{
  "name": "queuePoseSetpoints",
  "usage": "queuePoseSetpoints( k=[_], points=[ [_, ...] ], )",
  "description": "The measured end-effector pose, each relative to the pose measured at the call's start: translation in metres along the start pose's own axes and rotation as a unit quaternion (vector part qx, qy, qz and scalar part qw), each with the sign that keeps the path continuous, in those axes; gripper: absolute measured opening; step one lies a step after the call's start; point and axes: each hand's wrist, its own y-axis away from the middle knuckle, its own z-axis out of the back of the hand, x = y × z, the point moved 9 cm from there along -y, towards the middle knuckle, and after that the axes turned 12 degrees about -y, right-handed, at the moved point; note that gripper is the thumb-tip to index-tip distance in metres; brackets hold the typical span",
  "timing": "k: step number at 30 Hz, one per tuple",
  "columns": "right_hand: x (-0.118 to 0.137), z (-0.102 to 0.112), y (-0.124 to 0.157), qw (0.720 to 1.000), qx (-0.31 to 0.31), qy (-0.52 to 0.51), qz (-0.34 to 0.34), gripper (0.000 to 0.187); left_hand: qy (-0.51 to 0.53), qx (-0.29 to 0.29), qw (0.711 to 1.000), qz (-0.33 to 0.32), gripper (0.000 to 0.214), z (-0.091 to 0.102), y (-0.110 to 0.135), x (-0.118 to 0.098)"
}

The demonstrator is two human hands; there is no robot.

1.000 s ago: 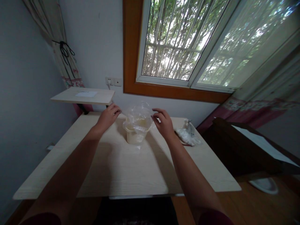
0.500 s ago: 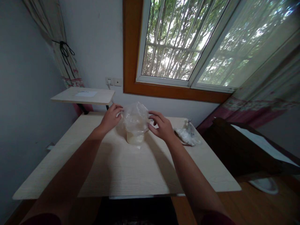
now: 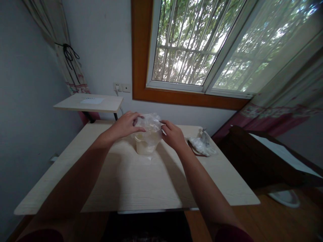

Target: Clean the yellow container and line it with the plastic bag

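Observation:
A clear plastic bag (image 3: 150, 129) is bunched over the top of a small cream plastic basket (image 3: 144, 148) with a slotted side, which stands near the middle of the pale wood-grain table (image 3: 131, 181). My left hand (image 3: 123, 125) lies over the top of the bag, fingers closed on the plastic. My right hand (image 3: 173, 136) pinches the bag's right side. A white crumpled bundle in plastic (image 3: 202, 144) lies to the right of my right hand, apart from it.
A small shelf (image 3: 88, 103) with a white paper stands past the table's far left corner, below a wall socket (image 3: 121, 87). A dark wooden piece of furniture (image 3: 254, 158) stands to the right of the table. The wall and window lie behind the table.
The bag has sunk from a tall puffed shape to a flatter one on the basket. My left hand has moved right over its top, and the basket's rim shows at the left.

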Motion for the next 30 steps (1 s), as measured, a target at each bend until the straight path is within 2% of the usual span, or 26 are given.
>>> queuePoseSetpoints(
  k=[2,4,9,12,16,20,23,27,30],
  points=[
    [-0.005,0.004,0.002,0.999,-0.024,-0.027,-0.017,0.012,-0.033,-0.007,0.999,-0.023,0.020,-0.004,0.000,-0.002],
    [-0.015,0.008,0.008,0.996,-0.050,-0.063,-0.036,0.008,-0.046,-0.025,0.998,-0.035,0.007,-0.008,0.002,0.005],
    [-0.044,0.015,0.028,0.989,-0.109,-0.070,-0.068,0.010,-0.075,-0.092,0.992,-0.037,0.013,-0.014,0.016,0.040],
    [-0.052,0.013,0.034,0.990,-0.117,-0.059,-0.060,0.012,-0.099,-0.111,0.988,-0.037,0.014,-0.020,0.024,0.052],
    [-0.039,0.012,0.033,0.992,-0.100,-0.070,-0.021,0.017,-0.115,-0.119,0.985,-0.048,0.016,-0.025,0.029,0.050],
    [-0.020,0.023,0.026,0.985,-0.115,-0.126,0.002,0.049,-0.113,-0.146,0.981,-0.058,0.017,-0.024,0.030,0.041],
    [-0.011,0.029,0.018,0.980,-0.106,-0.166,-0.004,0.060,-0.109,-0.149,0.980,-0.070,0.017,-0.026,0.029,0.034],
    [-0.007,0.021,0.008,0.987,-0.034,-0.157,-0.026,0.061,-0.111,-0.146,0.980,-0.072,0.016,-0.030,0.031,0.031],
    [-0.007,0.013,0.007,0.989,-0.003,-0.146,-0.016,0.043,-0.111,-0.141,0.982,-0.064,0.016,-0.032,0.033,0.032]
  ],
)
